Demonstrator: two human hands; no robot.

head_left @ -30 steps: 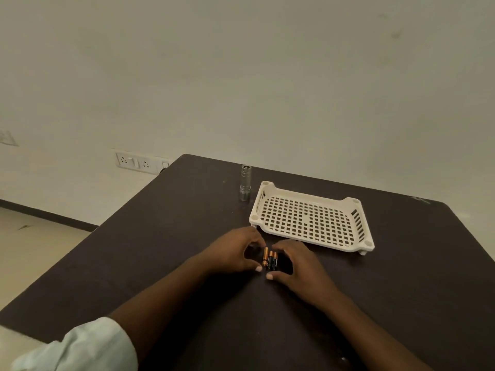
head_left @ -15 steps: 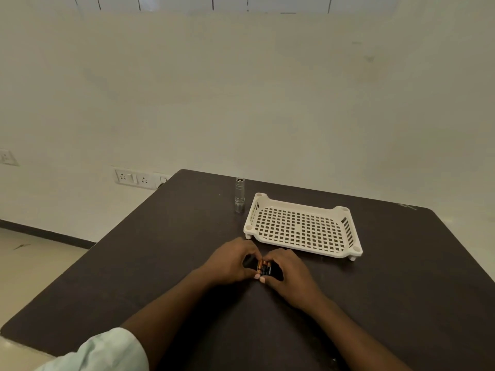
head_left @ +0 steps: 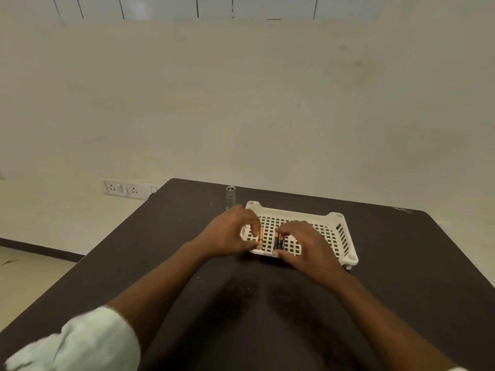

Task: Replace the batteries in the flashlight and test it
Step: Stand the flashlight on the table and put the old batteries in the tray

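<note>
My left hand (head_left: 230, 232) pinches one copper-and-black battery (head_left: 260, 234) between thumb and fingers, upright over the left part of the white perforated tray (head_left: 340, 231). My right hand (head_left: 304, 246) grips two dark batteries (head_left: 278, 242) side by side over the tray's front middle. A small silver flashlight body (head_left: 230, 196) stands upright on the dark table just behind the tray's back left corner, partly hidden by my left fingers.
The dark table (head_left: 241, 303) ends close behind the tray against a pale wall. Its left edge runs diagonally, with floor below. A wall socket panel (head_left: 124, 189) sits left of the table's far corner.
Both hands have lifted off the table and moved forward over the tray. The batteries, held together before, are now split: one in my left hand, two in my right.
</note>
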